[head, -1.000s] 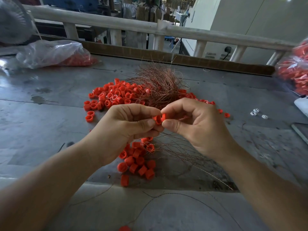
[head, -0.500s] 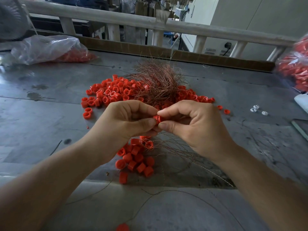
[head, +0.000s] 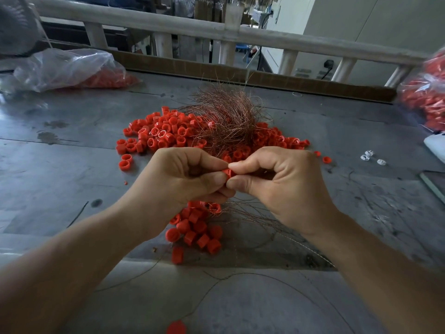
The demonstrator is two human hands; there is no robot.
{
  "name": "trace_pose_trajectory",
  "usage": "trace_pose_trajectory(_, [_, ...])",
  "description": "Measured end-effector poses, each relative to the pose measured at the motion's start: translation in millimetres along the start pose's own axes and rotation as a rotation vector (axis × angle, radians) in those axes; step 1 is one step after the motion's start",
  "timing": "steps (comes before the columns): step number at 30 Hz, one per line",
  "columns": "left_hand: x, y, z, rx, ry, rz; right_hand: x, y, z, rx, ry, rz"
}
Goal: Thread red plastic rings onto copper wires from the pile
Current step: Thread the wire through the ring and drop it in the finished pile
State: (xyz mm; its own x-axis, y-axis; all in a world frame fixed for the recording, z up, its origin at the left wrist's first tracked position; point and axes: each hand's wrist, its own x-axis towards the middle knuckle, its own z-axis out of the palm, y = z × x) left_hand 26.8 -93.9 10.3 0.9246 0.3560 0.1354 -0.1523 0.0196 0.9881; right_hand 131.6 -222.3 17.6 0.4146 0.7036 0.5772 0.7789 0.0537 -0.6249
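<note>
A small red plastic ring [head: 227, 172] is being pinched between the thumb and forefinger of the left hand [head: 183, 179] and, from the opposite side, between the thumb and forefinger of the right hand [head: 279, 186]. Both hands are being held curled and closed on this one ring, fingertips almost touching, above the grey metal table [head: 60, 169]. Whether a wire end is being fed through the ring at this instant cannot be told; the bore is being covered by the fingers.

Directly beneath the hands, a near cluster of red plastic rings [head: 195, 230] is being kept beside a fan of thin loose copper strands [head: 265, 220]; this is judged to be finished work, though the threading itself is not visible. Beyond the hands, a tangled bundle of thin copper wires [head: 226, 121] is being stored on top of a loose pile of red plastic rings [head: 163, 133].

Progress is being judged as early: the near cluster is far smaller than the pile, and most wires are being left in the bundle. Further stock is being held in a clear plastic bag [head: 67, 68] at far left and a second bag [head: 428, 92] at the right edge.
</note>
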Motion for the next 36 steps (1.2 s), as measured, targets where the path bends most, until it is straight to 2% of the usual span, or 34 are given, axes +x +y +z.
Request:
trace_pose_trajectory(12, [2, 1, -6, -0.086, -0.08, -0.06, 4, 0, -4, 0.11, -0.061, 0.0])
trace_pose_trajectory(17, [2, 2, -10, -0.107, -0.175, -0.048, 5, 1, -4, 0.187, -0.146, 0.087])
trace_pose_trajectory(22, [3, 0, -14, -0.185, -0.223, -0.061, 5, 1, -2, 0.07, -0.284, 0.041])
trace_pose_trajectory(29, [-1, 3, -1, 0.004, -0.187, 0.108, 4, -4, -4, -0.058, -0.239, 0.002])
trace_pose_trajectory(36, [-4, 2, 4, 0.02, -0.186, 0.154, 1, -7, -1, -0.067, -0.211, 0.0])
